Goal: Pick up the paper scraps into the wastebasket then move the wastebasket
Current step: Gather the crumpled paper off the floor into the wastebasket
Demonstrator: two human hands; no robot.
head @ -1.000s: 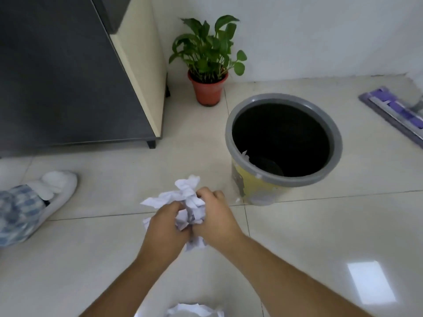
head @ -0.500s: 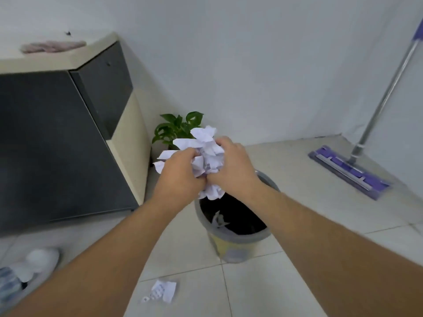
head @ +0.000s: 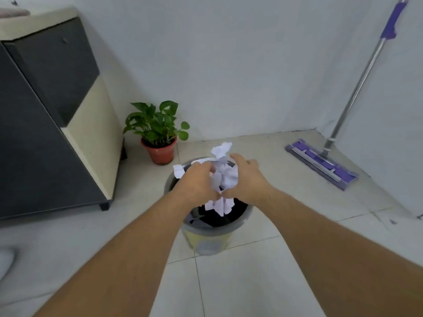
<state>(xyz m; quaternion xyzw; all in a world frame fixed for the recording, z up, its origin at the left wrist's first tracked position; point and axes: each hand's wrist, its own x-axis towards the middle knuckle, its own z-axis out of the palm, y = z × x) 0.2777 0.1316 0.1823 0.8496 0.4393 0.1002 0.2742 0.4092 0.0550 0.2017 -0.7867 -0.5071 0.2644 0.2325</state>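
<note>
White paper scraps (head: 223, 177) sit bunched between the left hand (head: 198, 185) and right hand (head: 248, 181), directly above the wastebasket (head: 207, 242).

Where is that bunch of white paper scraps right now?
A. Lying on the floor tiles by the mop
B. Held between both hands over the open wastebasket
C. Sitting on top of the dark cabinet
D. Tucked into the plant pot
B: the left hand and right hand press the paper scraps between them, directly over the dark opening of the wastebasket.
</note>
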